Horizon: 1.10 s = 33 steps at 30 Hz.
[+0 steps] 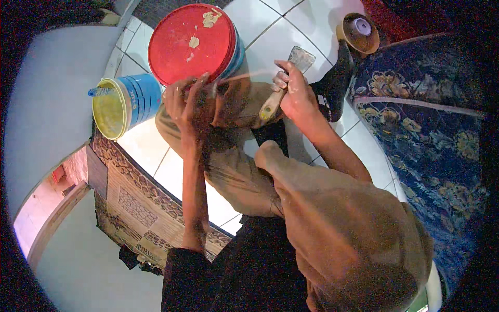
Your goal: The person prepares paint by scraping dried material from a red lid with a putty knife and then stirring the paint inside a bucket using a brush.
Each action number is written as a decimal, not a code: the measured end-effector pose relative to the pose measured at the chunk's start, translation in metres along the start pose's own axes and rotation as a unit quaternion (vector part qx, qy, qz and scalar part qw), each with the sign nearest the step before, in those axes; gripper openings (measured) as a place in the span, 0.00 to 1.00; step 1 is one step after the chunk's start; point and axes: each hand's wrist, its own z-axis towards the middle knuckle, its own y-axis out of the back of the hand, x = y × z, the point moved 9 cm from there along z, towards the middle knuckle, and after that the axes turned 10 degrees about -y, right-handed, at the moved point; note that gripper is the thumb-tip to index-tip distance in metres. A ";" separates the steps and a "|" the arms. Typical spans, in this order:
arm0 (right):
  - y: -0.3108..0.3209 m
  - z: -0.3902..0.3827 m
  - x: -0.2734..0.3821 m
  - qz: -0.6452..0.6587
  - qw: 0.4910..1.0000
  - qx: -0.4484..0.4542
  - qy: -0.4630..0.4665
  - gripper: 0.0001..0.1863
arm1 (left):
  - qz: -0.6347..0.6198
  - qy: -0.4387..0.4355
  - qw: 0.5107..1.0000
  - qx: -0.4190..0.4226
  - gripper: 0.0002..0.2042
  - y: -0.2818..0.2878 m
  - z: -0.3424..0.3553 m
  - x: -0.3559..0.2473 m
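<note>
My left hand (185,104) has its fingers curled at the near rim of a bucket with a red lid (184,52); whether they grip the rim or something else is unclear. The lid carries pale dried smears. In my right hand (293,93) is a putty knife with a light wooden handle (269,108) and a smeared flat blade (301,58), pointing away from me.
A blue bucket (143,99) with a yellowish top stands left. A brown round container (358,34) sits back right on white tiles (267,31). A patterned mat (135,203) lies left; dark floral upholstery (421,145) borders the right, beside my bent legs (332,223).
</note>
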 end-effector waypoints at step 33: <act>-0.031 -0.032 -0.016 -0.086 0.995 0.027 -0.042 0.17 | -0.103 0.050 0.993 -0.034 0.08 -0.004 0.004 0.020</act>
